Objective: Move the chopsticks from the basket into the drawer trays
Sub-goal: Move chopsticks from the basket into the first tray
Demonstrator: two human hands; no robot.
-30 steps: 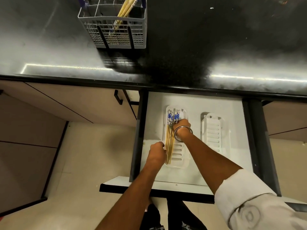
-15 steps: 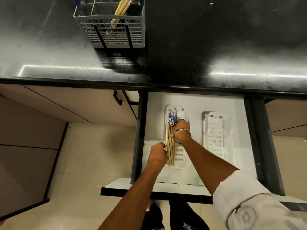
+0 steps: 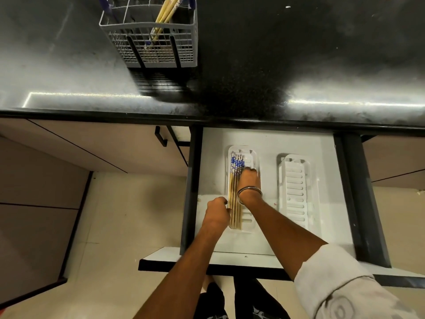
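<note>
The black counter (image 3: 299, 54) fills the far part of the view, well beyond both hands. Under its edge the white drawer (image 3: 264, 139) stands pulled out, and both hands are inside it. Beige cabinet fronts (image 3: 80, 146) lie off to the left of the left hand, above a pale floor (image 3: 115, 226).

The grey basket (image 3: 158, 51) stands on the counter, far ahead and to the left of both hands, with a few chopsticks still in it (image 3: 166, 10) leaning toward its far right corner.

Two white slotted trays lie side by side in the drawer. The left tray (image 3: 251, 155) sits between and beneath the hands; the right tray (image 3: 295, 192) is just right of the right hand and apart from it.

A row of chopsticks (image 3: 234, 192) lies lengthwise in the left tray, blue-patterned ends away from the person, plain ends near. The right hand (image 3: 249, 183), with a metal bangle (image 3: 249, 192) on its wrist, rests on the tray, fingers bent down against the right side of the row; whether it grips any stick I cannot tell. The left hand (image 3: 217, 211) is curled at the row's left side near the plain ends, fingertips touching the outer stick; a real grasp cannot be made out.
</note>
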